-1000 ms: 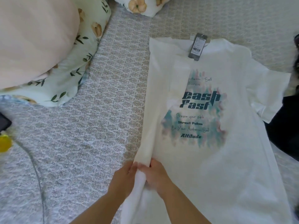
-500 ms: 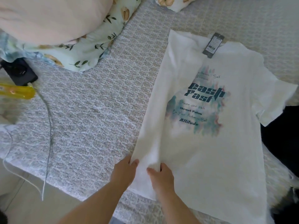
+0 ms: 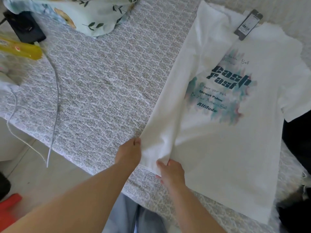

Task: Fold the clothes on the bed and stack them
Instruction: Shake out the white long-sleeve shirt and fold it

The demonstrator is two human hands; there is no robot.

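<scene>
The shirt's [image 3: 223, 148] folded edge is pinched by both hands, left [image 3: 129, 154] and right [image 3: 170, 172], so the fold is kept flat on the bed [image 3: 104, 91].

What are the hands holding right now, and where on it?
Both grip the white T-shirt at its folded-over side near the hem: left hand at the outer fold, right hand at the flap's inner edge.

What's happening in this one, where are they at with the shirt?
A person is folding a white printed T-shirt on the bed. Its left side is folded inward; the far sleeve lies spread out. The left hand and right hand both grip the folded strip's hem. The price tag is attached.
</scene>
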